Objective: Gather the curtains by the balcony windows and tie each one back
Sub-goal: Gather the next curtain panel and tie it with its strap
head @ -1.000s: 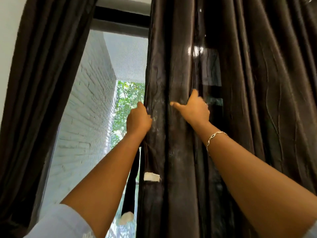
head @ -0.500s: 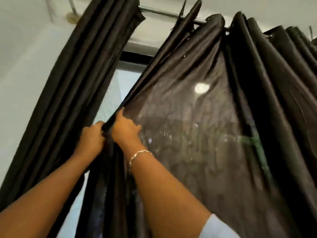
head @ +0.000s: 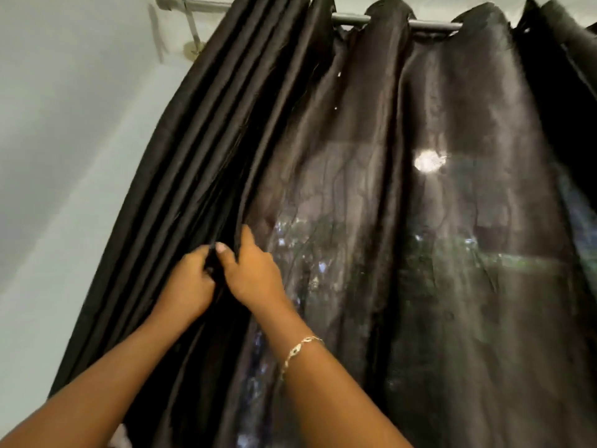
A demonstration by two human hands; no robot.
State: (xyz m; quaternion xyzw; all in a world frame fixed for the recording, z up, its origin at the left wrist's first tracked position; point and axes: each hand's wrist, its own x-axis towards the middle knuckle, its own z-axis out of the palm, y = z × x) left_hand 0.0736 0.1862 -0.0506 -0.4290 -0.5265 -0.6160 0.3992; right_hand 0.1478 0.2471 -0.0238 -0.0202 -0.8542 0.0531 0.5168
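Two dark brown curtains hang from a metal rod. The left curtain is bunched in tight folds against the wall. The right curtain is spread wide over the window, with light and greenery showing through it. Where the two meet, my left hand grips a fold of fabric. Right beside it, touching, my right hand, with a bracelet on the wrist, pinches the leading edge of the right curtain. Which curtain the left hand holds I cannot tell.
A pale wall runs along the left. The rod's bracket is fixed to it near the top. A small white patch shows at the bottom edge beside my left forearm.
The right curtain's edge has been drawn left until it meets the left curtain, closing the window gap. Both hands came together at the meeting point. The view tilted up to the rod.
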